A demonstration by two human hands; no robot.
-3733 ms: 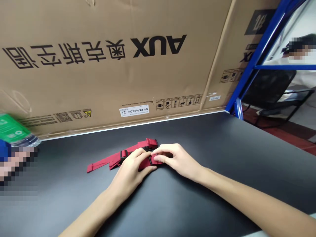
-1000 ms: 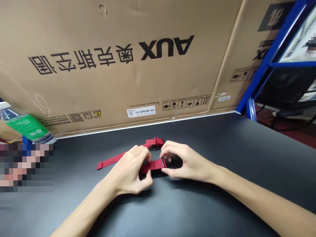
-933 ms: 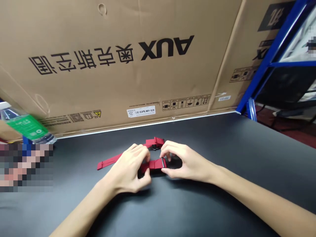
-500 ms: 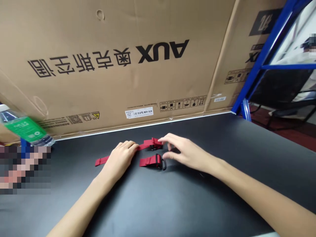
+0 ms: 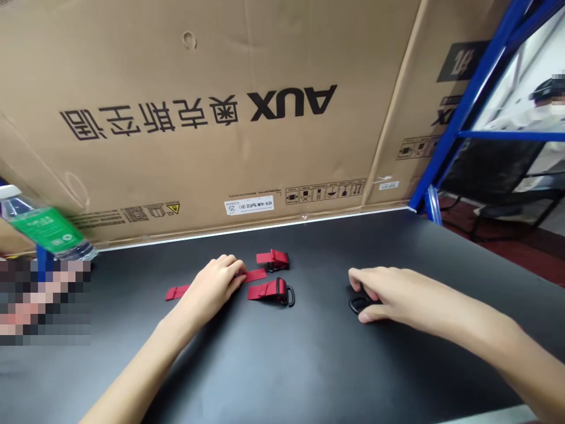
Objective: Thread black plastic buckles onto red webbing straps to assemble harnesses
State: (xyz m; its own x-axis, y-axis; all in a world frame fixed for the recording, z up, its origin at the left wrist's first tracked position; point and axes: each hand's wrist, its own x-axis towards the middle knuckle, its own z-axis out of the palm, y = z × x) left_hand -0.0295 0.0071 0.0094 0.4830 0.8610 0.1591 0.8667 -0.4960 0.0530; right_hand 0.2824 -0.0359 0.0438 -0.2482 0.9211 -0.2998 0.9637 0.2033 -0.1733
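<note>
My left hand (image 5: 218,281) rests on the table with its fingers closed over a long red webbing strap (image 5: 177,292). One end of the strap shows left of the wrist; the other lies flat past my fingertips. To the right are two short red straps folded through black buckles, a far one (image 5: 272,258) and a near one (image 5: 267,290) with a black D-ring at its end. Well right of these, my right hand (image 5: 382,291) curls its thumb and fingers around a black loop-shaped piece (image 5: 354,305). The rest of that piece is hidden under the hand.
A large cardboard box (image 5: 198,159) stands upright along the table's back edge. At the left leans a water bottle with a green label (image 5: 46,228). A blue metal frame (image 5: 457,129) rises at the back right, with a person and a dark chair (image 5: 498,159) beyond it.
My right hand has moved right, from beside the buckled straps to the black loop-shaped piece. The long strap's right end now lies apart from the far buckled strap. My left hand stays nearly in place.
</note>
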